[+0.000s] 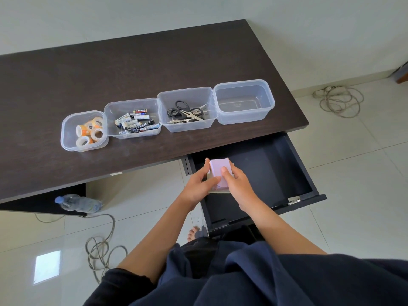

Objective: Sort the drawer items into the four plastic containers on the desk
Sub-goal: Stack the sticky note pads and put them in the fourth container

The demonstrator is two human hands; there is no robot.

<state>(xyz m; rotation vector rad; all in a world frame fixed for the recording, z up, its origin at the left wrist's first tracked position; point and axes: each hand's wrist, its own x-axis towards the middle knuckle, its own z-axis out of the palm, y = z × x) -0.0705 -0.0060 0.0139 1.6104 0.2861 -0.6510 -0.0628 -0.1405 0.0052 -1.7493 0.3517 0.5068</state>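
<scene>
From the head camera I see both hands over the open drawer (265,173), sharing one pale lilac block (219,173), likely a pad of sticky notes. My left hand (198,186) curls around its near-left side, thumb on the edge; my right hand (235,182) grips it from the right with the thumb pressed on top. Something flat and tan shows just beneath the block, but I cannot tell what it is.

On the desk (132,62) four clear tubs stand in a row, touching. The left tub (66,138) holds tape rolls, the next tub (110,107) batteries, the third tub (163,100) scissors, and the right tub (271,100) holds nothing I can see. The visible part of the drawer looks bare.

I judge this to be the last category: the block is lifted and needs carrying up and rightward into the right tub. That calls for clearing the desk edge, then letting go above the tub without knocking its neighbour.
</scene>
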